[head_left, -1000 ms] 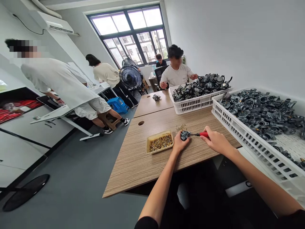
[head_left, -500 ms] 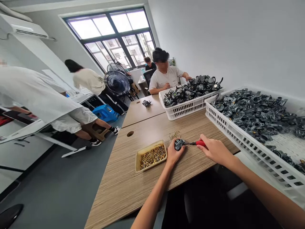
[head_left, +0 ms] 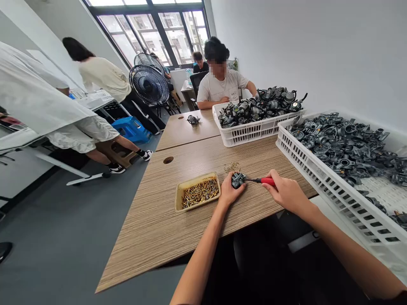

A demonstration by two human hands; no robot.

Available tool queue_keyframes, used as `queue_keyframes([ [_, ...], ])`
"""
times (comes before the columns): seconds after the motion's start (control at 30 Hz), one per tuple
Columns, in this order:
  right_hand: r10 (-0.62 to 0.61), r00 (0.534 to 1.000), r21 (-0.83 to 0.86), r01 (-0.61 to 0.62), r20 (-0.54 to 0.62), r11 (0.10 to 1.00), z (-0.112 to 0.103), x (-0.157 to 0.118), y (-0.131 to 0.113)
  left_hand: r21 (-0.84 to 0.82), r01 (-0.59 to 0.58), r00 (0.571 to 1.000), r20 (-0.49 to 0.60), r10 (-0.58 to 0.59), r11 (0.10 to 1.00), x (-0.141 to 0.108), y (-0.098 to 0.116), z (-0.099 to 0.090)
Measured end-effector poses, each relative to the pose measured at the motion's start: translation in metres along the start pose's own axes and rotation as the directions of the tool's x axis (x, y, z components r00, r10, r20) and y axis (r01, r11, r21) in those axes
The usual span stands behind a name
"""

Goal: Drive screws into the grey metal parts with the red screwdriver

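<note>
My left hand (head_left: 229, 191) is closed around a small dark grey metal part (head_left: 237, 180) just over the wooden table (head_left: 152, 220). A red-handled screwdriver (head_left: 267, 181) lies across from the right, its shaft tip at the part's right side. My right hand (head_left: 284, 191) grips the red handle with fingers and thumb. Left of my left hand stands a cream tray (head_left: 178, 198) holding many small brass pieces (head_left: 200, 192). A loose pile of brass pieces (head_left: 232, 166) lies on the table just behind the grey part.
Two white crates, one at the back (head_left: 232, 137) and one at the right (head_left: 321, 182), hold dark metal parts. Another part (head_left: 193, 120) lies on the far table. A person (head_left: 219, 87) sits behind it; others stand left, near a fan (head_left: 149, 84).
The camera view has tilted down a little, so the room and people sit higher in the picture. Both hands keep their hold on the part and the screwdriver.
</note>
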State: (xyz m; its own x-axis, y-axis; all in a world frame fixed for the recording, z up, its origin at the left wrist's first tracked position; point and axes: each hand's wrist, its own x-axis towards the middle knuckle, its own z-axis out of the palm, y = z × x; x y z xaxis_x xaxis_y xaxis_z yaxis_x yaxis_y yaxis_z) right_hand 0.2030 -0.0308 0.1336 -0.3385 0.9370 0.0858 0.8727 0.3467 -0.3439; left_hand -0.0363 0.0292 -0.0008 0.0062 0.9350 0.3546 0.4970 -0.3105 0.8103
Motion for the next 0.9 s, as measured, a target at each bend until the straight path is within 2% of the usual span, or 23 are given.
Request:
queue_keyframes([
  [0.07, 0.065, 0.998, -0.065, -0.065, -0.017, 0.996, 0.004, 0.0, -0.005, 0.009, -0.002, 1.0, -0.009, 0.002, 1.0, -0.001, 0.0, 0.0],
  [0.13, 0.074, 0.997, -0.054, -0.075, -0.018, 0.996, 0.004, -0.001, -0.006, 0.022, 0.003, 1.0, -0.017, -0.003, 1.0, -0.002, -0.001, 0.0],
  [0.3, -0.114, 0.993, 0.183, 0.111, 0.005, 0.977, -0.005, -0.002, 0.005, 0.035, 0.011, 1.0, -0.023, -0.011, 0.999, -0.002, -0.002, 0.001],
  [0.37, -0.154, 0.988, 0.217, 0.15, 0.005, 0.965, -0.007, -0.001, 0.008, 0.037, 0.006, 1.0, -0.027, -0.005, 0.999, -0.002, -0.003, 0.002],
  [0.43, -0.112, 0.994, 0.158, 0.11, 0.004, 0.981, -0.006, 0.0, 0.009, 0.04, 0.009, 1.0, -0.029, -0.008, 0.999, -0.002, -0.005, 0.002],
  [0.53, 0.037, 0.999, -0.015, -0.036, 0.015, 0.999, -0.003, 0.003, 0.006, 0.045, 0.021, 0.999, -0.029, -0.02, 0.999, -0.001, -0.007, 0.002],
  [0.6, 0.077, 0.997, -0.04, -0.075, 0.029, 0.996, -0.003, 0.003, 0.005, 0.046, 0.023, 0.999, -0.029, -0.022, 0.999, -0.001, -0.006, 0.002],
  [0.73, -0.072, 0.997, 0.167, 0.065, 0.037, 0.984, -0.006, 0.002, 0.01, 0.034, 0.009, 1.0, -0.027, -0.008, 0.999, -0.001, -0.003, 0.0],
  [0.8, -0.126, 0.991, 0.214, 0.117, 0.033, 0.97, -0.007, 0.001, 0.012, 0.033, 0.007, 1.0, -0.026, -0.006, 0.999, -0.001, -0.002, 0.0],
  [0.9, -0.036, 0.999, 0.108, 0.033, 0.029, 0.994, -0.004, 0.003, 0.011, 0.042, 0.026, 0.999, -0.022, -0.025, 0.999, -0.001, -0.001, -0.001],
])
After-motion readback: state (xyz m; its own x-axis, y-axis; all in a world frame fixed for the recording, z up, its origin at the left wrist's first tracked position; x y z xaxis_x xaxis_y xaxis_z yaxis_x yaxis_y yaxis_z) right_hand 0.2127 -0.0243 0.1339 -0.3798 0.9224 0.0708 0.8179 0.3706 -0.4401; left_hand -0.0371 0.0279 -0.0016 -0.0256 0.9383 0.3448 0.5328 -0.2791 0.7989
